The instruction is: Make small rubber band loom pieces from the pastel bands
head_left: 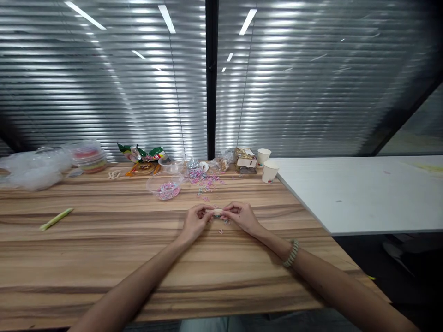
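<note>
Both hands meet at the middle of the wooden table point(194, 272). My left hand point(198, 221) pinches the left end of a small pale piece point(218, 211), and my right hand point(241, 216) pinches its right end. Something greenish shows just under the piece, too small to make out. A few tiny pink and pale loops point(220, 231) lie on the wood beside my fingers. Behind the hands, more small coloured loops point(207, 183) are scattered. A clear round bowl point(149, 185) holds many pink ones.
Two paper cups point(270, 172) and a small box point(246, 162) stand at the back. Snack packets point(155, 154), stacked clear tubs point(90, 159) and a plastic bag point(32, 170) are at the back left. A yellow-green stick point(56, 219) lies left. A white table point(374, 193) adjoins right.
</note>
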### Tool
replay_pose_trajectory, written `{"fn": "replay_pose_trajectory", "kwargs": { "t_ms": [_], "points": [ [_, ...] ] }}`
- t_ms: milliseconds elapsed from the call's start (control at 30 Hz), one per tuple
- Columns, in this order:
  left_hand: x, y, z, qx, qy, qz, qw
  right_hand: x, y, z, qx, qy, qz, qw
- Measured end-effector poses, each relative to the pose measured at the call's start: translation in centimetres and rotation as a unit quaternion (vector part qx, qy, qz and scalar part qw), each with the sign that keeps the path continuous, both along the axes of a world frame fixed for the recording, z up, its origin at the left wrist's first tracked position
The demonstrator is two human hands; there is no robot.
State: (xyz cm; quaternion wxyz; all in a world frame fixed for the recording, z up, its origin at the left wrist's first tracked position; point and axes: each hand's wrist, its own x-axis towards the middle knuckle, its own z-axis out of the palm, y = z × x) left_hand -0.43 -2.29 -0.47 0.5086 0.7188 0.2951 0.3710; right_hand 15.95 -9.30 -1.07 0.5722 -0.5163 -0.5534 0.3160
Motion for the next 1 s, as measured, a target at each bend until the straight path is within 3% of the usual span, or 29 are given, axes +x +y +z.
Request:
{"fn": "replay_pose_trajectory", "kwargs": {
  "t_ms": [233,367,633,833,900,1000],
  "points": [
    [-0.1,-1.1,1.7,0.086,0.046,-0.033,0.995,-0.5,-0.4,0.3,-0.023,0.029,0.033,0.999],
    [-0.2,-1.0,1.6,0.098,0.069,-0.017,0.993,-0.8,-0.5,0.2,-0.032,0.023,0.042,0.998],
    [-0.1,-1.6,1.0,0.042,0.072,0.020,0.996,-1.1,-0.8,0.4,0.024,-0.099,-0.010,0.995],
    [0.1,-1.2,0.5,-0.025,0.048,0.010,0.998,-1.1,-1.2,0.9,0.129,-0.296,-0.032,0.946],
    [0.1,-0.9,0.5,-0.052,0.034,0.010,0.998,-1.1,-1.3,1.0,0.150,-0.321,-0.016,0.935],
    [0.2,-0.7,0.7,-0.076,0.003,0.003,0.997,-1.0,-1.3,1.0,0.143,-0.303,-0.014,0.942]
  ]
}}
